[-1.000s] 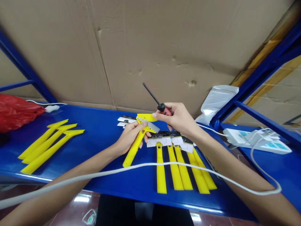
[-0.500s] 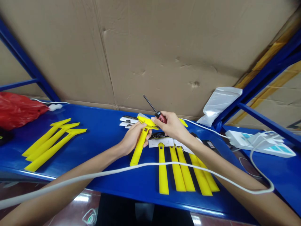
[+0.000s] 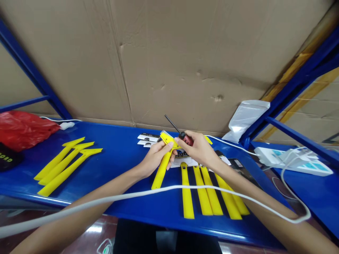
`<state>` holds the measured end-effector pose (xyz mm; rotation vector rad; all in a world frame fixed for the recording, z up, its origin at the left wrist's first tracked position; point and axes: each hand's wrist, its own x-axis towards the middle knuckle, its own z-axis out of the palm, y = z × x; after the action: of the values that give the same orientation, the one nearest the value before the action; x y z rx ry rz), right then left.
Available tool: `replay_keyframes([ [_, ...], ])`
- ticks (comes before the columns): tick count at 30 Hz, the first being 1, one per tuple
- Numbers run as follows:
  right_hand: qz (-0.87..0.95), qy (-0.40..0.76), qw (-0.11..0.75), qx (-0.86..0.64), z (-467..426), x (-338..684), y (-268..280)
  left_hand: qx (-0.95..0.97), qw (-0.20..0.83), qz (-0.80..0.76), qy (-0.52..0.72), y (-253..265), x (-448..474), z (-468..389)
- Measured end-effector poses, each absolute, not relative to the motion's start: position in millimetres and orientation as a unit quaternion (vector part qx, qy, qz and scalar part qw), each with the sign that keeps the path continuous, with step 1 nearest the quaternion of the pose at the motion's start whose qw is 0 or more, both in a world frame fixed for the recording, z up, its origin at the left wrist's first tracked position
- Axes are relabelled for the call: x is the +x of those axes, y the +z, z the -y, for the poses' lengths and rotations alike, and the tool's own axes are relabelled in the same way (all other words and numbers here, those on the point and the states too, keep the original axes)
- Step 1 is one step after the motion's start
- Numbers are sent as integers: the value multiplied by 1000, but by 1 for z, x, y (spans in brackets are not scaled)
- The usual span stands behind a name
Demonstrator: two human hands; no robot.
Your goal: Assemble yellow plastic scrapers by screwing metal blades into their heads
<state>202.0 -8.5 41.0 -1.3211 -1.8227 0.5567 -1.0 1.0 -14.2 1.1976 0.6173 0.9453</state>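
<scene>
Near the middle of the blue table, my left hand [image 3: 156, 155] is closed round a yellow scraper [image 3: 161, 172], its handle angled down toward me. A pale blade strip shows along the top of its head. My right hand [image 3: 197, 146] grips a red-handled screwdriver [image 3: 187, 139] whose dark shaft points up and left, away from the scraper. The thumb and a finger of that hand also touch the scraper's head. Just right of the scraper lie several yellow handles [image 3: 187, 197] with white and black cards [image 3: 182, 162] at their far ends, partly hidden by my right hand.
Three yellow scrapers [image 3: 70, 169] lie at the left of the blue table [image 3: 119, 148]. A red plastic bag [image 3: 26, 128] is behind them. A white cable [image 3: 116, 198] crosses in front of my forearms. At the right are a power strip [image 3: 296, 164] and a white pouch [image 3: 246, 118].
The scraper's head has turned in my left hand, so its flat face now shows more. My right thumb has shifted against the head. The view has moved slightly.
</scene>
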Motion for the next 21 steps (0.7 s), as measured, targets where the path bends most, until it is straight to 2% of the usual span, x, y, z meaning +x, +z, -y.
replay_keyframes([
  [12,576,461,458,-495,49,220,27,585,705,-255,309,-7,-2,13],
  [17,557,496,447,-494,51,221,30,600,735,-228,220,0,-4,17],
  [21,594,488,400,-498,50,224,29,608,741,-235,162,12,-4,22],
])
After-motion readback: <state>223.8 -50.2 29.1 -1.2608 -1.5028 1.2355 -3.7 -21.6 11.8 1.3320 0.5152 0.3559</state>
